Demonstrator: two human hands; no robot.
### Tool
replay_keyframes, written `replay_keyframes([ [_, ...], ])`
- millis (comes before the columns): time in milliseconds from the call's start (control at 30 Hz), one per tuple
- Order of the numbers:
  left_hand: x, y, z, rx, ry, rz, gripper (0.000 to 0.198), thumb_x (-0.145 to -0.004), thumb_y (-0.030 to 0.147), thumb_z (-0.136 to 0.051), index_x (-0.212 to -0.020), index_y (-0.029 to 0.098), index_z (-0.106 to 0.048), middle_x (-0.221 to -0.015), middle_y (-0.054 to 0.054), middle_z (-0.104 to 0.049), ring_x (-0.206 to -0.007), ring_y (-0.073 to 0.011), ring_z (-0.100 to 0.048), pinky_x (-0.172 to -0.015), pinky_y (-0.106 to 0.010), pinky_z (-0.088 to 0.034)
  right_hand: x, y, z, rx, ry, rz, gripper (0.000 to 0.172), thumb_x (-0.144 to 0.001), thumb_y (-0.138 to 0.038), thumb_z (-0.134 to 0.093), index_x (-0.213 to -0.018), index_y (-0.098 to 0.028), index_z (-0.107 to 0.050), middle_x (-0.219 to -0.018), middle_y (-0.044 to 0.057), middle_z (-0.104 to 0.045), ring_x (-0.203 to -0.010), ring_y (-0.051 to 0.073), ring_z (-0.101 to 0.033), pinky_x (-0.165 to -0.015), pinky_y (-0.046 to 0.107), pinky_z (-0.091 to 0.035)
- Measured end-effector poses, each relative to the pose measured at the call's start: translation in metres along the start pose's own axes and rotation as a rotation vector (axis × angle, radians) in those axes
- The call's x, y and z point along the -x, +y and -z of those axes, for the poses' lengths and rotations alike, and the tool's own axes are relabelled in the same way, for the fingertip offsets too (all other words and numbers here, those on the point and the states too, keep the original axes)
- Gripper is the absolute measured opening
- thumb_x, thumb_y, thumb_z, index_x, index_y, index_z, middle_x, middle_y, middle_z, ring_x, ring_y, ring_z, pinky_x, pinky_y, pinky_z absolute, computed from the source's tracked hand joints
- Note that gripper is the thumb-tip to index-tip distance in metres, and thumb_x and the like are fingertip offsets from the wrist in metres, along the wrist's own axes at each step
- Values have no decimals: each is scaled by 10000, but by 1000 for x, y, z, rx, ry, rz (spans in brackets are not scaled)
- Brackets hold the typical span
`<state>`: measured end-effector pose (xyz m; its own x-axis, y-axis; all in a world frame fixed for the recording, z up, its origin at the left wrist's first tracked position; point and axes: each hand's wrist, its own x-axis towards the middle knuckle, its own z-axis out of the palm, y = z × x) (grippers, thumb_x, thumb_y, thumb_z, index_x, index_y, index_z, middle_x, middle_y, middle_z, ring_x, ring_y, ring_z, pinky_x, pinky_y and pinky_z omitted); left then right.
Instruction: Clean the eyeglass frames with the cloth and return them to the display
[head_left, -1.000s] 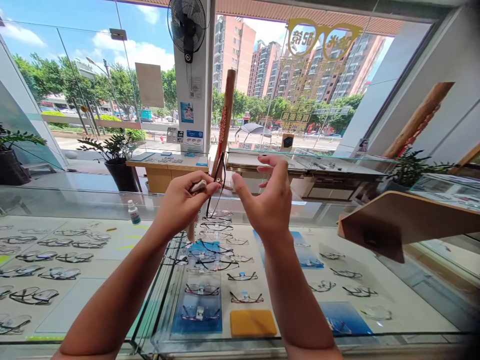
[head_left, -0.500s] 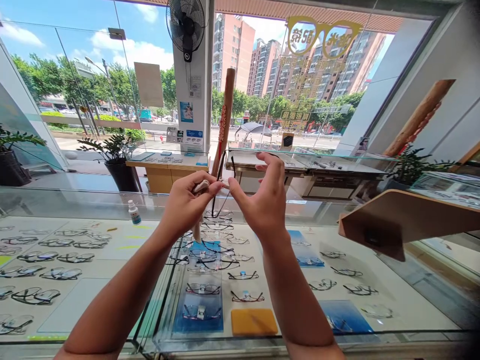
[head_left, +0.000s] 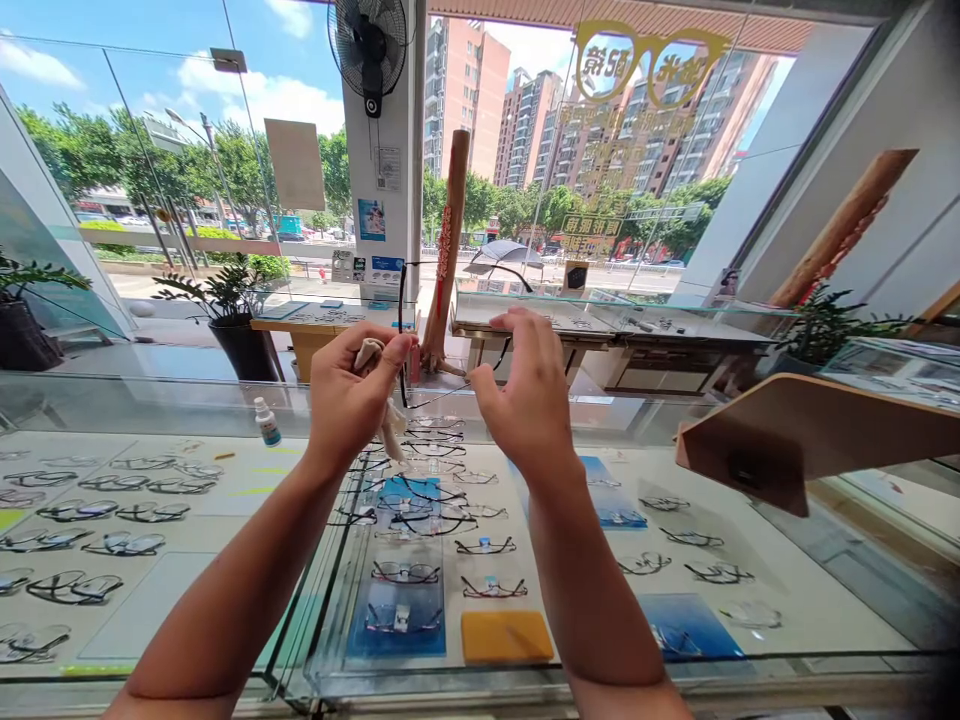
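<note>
My left hand [head_left: 351, 395] is closed, its thumb and forefinger pinching one side of a pair of dark, thin-framed eyeglasses [head_left: 403, 372]. A crumpled pale cleaning cloth [head_left: 391, 435] is bunched in the same hand and hangs below its fingers. The eyeglasses are up above the glass counter, one dark arm standing upright beside the left fingertips. Around their other side is my right hand [head_left: 529, 390], thumb and curled fingers apart. Part of the frame passes behind the right thumb, so whether they touch is hidden.
Below is a glass display counter [head_left: 600, 660] with rows of eyeglasses [head_left: 405, 573] inside. A small white bottle [head_left: 266, 422] stands left of my hands. An orange-yellow block [head_left: 507, 637] lies near the front. A brown board [head_left: 787, 440] juts in from the right.
My hands have moved apart, the left one shifting left with the eyeglasses and cloth. The eyeglasses have turned, their frame now spreading wider between the hands. The right thumb and fingers remain apart.
</note>
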<state>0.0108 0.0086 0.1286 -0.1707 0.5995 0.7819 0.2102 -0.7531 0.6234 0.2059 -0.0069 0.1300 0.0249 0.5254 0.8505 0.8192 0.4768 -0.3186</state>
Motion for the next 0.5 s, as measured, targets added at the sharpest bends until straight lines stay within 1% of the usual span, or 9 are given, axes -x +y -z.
replay_keyframes([
  [133,0,-2,1,20,46,-23,220,-980,441,-806,-906,234,-801,-885,-39,-810,-714,-146,-615,-635,-293,-457,1,2,-2,43,-82,-68,401,-917,-189,-522,-1304,-226,-619,-1403,165,-663,-1333,369,-596,-1118,574,-513],
  [200,0,-3,1,28,57,-32,217,-988,440,-803,-915,237,-797,-900,-40,-815,-731,-149,-633,-645,-296,-467,1,4,-3,43,-109,-97,380,-915,-212,-526,-1281,-221,-626,-1365,164,-686,-1277,368,-606,-1084,571,-513],
  [367,1,-2,0,30,102,-48,222,-996,450,-796,-917,243,-777,-830,-37,-782,-827,-186,-710,-641,-299,-483,2,8,-7,30,-163,-146,338,-925,-292,-516,-1223,-222,-659,-1326,167,-722,-1213,375,-621,-1066,588,-491],
  [500,1,0,1,16,151,-83,206,-1012,422,-785,-912,244,-760,-937,-41,-820,-862,-177,-721,-676,-302,-499,2,9,-8,66,-237,-169,356,-937,-344,-505,-1223,-206,-666,-1286,179,-723,-1191,372,-629,-1058,589,-495],
])
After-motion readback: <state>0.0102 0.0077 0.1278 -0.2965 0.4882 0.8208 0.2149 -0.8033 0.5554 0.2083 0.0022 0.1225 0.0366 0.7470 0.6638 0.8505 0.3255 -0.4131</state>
